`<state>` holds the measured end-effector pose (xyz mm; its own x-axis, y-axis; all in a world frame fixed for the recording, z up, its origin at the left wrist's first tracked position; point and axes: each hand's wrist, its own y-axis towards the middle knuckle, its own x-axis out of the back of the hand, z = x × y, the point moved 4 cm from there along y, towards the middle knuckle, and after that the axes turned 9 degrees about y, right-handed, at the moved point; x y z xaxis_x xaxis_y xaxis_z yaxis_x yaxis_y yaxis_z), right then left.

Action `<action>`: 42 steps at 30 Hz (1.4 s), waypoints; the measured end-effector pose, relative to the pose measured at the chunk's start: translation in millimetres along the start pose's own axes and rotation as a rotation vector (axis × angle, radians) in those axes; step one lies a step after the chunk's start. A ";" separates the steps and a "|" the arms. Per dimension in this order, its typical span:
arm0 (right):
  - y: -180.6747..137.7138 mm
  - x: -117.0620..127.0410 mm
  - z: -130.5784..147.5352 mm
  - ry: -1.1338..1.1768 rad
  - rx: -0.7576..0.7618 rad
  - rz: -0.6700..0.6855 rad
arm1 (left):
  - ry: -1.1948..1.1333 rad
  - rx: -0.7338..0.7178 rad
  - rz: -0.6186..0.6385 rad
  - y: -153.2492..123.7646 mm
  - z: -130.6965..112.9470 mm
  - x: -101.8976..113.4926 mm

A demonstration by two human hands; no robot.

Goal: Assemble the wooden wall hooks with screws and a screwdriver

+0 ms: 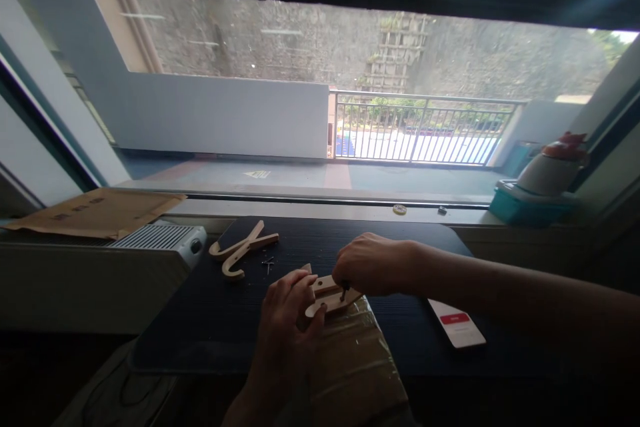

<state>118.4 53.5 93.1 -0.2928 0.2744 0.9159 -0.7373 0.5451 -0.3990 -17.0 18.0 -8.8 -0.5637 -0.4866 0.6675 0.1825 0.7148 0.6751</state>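
My left hand (290,307) is closed on a pale wooden piece (333,299), its fingers and thumb pressing it down on a taped cardboard box (355,360). Round holes show in the wood. From the right, my right hand (363,260) is closed around a small dark screwdriver (345,290), whose tip points down at the wood; most of the handle is hidden in the fist. Two hook-ended wooden pieces (243,253) lie crossed on the dark table (200,320). Several screws (268,264) are scattered beside them.
A phone (456,323) with a lit screen lies under my right forearm. Left of the table, a brown envelope (100,210) rests on a white heater (185,240). A tape roll (399,209) and a teal box (530,203) are on the windowsill.
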 end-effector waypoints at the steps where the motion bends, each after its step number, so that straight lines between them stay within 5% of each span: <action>1: 1.8 -0.4 1.9 -0.020 0.009 0.008 | 0.015 0.003 -0.001 -2.1 -0.2 -0.6; 8: 12.2 -1.5 1.9 -0.021 0.012 -0.013 | -0.023 0.041 0.196 -10.6 6.9 -18.3; 15: 7.8 -2.5 -18.9 0.218 -0.163 -0.060 | -0.062 0.061 0.217 -13.7 9.9 -21.9; 19: 6.8 -1.4 -19.1 0.152 -0.225 -0.039 | -0.054 0.057 0.208 -13.6 9.4 -21.9; 26: 5.4 2.8 6.8 -0.118 0.003 -0.006 | -0.031 0.096 0.239 -15.0 12.9 -22.8; 33: 13.0 -0.8 11.5 -0.138 0.094 -0.038 | -0.053 0.081 0.216 -16.6 15.3 -23.7; 42: 18.8 3.7 -17.6 0.135 -0.199 0.026 | -0.059 0.092 0.193 -17.2 15.7 -24.6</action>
<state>114.1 78.7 88.2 -0.2161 0.3862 0.8967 -0.5925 0.6781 -0.4349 -19.0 25.6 -41.8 -0.5722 -0.3076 0.7603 0.2194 0.8358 0.5032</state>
